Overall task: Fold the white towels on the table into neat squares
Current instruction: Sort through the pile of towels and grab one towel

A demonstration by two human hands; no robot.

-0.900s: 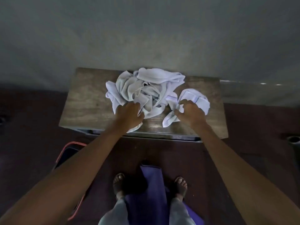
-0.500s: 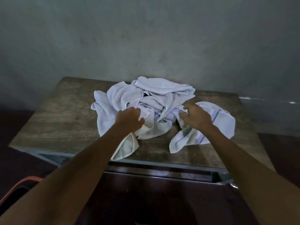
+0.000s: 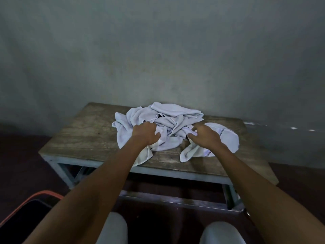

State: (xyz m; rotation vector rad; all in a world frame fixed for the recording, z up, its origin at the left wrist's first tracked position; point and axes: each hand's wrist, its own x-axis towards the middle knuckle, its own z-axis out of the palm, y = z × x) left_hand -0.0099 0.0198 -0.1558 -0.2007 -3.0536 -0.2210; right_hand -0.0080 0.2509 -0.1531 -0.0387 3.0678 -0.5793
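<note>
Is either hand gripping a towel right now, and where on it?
Left hand is closed on bunched cloth at the towel pile front. Right hand rests open on the dotted-stripe towel, not clearly gripping.

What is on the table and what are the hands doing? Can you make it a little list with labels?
table: wooden top on a metal frame, against a grey wall
towels: crumpled white pile, none folded yet
separate towel: white with a dark stitched stripe, right of the pile
left hand: closed on cloth at the pile's near side
right hand: fingers curled, resting on the striped towel
</note>
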